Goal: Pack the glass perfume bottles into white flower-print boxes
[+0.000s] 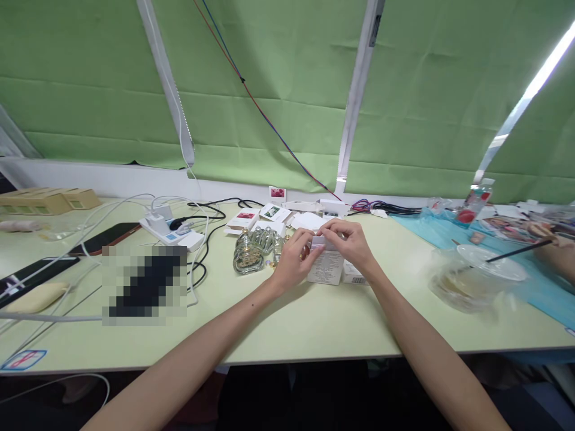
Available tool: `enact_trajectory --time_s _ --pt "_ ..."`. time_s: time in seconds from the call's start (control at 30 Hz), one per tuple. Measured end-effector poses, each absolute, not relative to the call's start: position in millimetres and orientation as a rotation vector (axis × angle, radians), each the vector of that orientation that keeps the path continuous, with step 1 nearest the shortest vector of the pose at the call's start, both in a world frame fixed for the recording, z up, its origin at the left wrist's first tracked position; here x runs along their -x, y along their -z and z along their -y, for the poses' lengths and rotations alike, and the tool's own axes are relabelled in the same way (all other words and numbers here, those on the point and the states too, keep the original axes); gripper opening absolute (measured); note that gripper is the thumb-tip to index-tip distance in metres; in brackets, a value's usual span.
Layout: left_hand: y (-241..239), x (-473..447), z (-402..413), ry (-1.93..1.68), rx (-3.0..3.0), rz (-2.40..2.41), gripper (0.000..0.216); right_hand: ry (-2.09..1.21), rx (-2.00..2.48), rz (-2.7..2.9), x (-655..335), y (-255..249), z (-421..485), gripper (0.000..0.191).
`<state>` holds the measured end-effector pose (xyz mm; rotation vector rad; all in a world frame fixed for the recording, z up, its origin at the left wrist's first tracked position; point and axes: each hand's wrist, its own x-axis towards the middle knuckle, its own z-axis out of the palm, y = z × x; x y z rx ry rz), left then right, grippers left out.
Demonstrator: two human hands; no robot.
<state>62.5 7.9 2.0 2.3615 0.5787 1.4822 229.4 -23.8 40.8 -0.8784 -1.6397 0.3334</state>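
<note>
pixelated patch point(144, 284): contents hidden | white box point(327, 272): top covered, print illegible

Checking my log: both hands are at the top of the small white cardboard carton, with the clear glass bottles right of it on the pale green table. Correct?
No: the head view shows the clear glass bottles left of the small white cardboard carton. Left hand and right hand are at its top, on the pale green table.

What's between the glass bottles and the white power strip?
A looping black cable on the table, shown in the head view. The left hand and right hand grip a white box nearby.
</note>
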Motion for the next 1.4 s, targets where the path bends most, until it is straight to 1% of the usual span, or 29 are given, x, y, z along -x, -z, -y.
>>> enact_trajectory --time_s 0.37,0.57,0.73,0.83,1.17,1.4 --pt "-1.9 -62.1 -8.7 -1.500 -2.336 -0.566 0.024 -0.304 0.880 1.701 -230.7 -36.4 20.9 0.033" --pt "-1.7 -60.8 -9.7 -1.499 -2.356 -0.553 0.022 -0.290 0.874 1.769 -231.6 -36.1 20.3 0.029" --pt "-1.0 -59.9 -12.0 -1.510 -2.403 -0.517 0.015 -0.294 0.866 1.809 -232.0 -37.3 21.2 0.031" --pt "-0.2 -59.4 -13.0 -1.512 -2.413 -0.505 0.012 -0.293 0.867 1.816 -232.4 -38.6 22.6 0.028" --pt "0.8 -58.1 -11.5 -1.523 -2.484 -0.494 0.010 -0.298 0.842 1.876 -236.1 -38.4 22.7 0.029" --pt "1.0 -54.1 -9.8 -1.466 -2.490 -0.488 0.013 -0.311 0.836 1.899 -232.9 -40.9 25.6 0.030"
